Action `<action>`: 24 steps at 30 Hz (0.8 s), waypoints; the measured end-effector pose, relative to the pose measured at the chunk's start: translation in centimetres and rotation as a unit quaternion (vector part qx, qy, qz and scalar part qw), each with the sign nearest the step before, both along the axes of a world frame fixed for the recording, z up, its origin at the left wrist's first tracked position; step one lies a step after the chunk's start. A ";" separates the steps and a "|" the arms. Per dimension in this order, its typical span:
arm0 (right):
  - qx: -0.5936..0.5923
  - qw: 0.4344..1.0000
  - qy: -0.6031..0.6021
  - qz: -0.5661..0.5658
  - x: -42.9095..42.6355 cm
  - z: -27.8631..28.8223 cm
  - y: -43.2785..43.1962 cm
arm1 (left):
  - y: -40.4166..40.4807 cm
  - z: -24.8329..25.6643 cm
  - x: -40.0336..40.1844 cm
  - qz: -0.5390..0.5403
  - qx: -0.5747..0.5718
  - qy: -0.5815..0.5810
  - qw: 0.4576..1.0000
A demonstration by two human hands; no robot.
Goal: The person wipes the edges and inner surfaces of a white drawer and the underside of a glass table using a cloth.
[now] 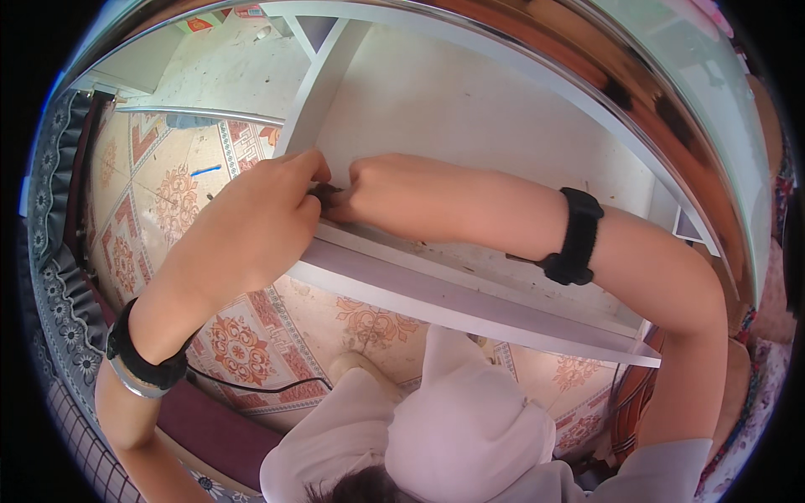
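Note:
An open white drawer (pixel 465 119) is pulled out before me, with dust and small bits of debris on its bottom. At its front left corner my left hand (pixel 270 201) and my right hand (pixel 380 192) meet over the drawer's edge. Between their fingers is a small dark clump (pixel 326 193), too much covered to name. The left thumb and forefinger close around it from the left; the right fingertips pinch it from the other side. Black straps (pixel 575 236) circle both wrists, and a silver bangle (pixel 139 383) sits below the left strap.
The glass-topped table's shiny brown edge (pixel 534 28) arches over the drawer. Left of it a lower cabinet shelf (pixel 226 69) holds small packets. A blue stick (pixel 206 170) lies on the patterned floor (pixel 239 352), and a black cable (pixel 264 388) runs near my legs.

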State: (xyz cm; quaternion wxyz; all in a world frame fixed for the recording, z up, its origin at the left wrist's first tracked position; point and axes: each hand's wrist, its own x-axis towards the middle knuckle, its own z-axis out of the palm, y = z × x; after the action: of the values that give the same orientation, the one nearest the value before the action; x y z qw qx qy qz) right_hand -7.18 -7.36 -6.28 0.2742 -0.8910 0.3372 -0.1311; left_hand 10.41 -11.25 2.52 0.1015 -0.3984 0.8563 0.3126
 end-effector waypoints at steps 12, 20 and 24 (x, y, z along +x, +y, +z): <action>0.078 0.997 0.016 0.009 -3.0 1.0 2.6 | 0.5 -0.2 0.1 -0.010 -0.029 0.034 0.999; 0.048 0.999 -0.013 -0.017 -0.5 0.1 0.1 | 0.2 -0.3 0.4 -0.022 -0.025 0.037 0.999; 0.066 0.997 0.035 0.014 -2.5 1.2 1.7 | 0.4 -0.3 0.6 -0.030 -0.045 0.039 0.998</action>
State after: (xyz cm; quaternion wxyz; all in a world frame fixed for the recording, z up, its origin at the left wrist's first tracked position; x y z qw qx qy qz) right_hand -9.64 -5.66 -5.13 0.3226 -0.8795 0.3421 -0.0731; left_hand 10.98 -10.88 2.23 0.0597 -0.3641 0.8844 0.2857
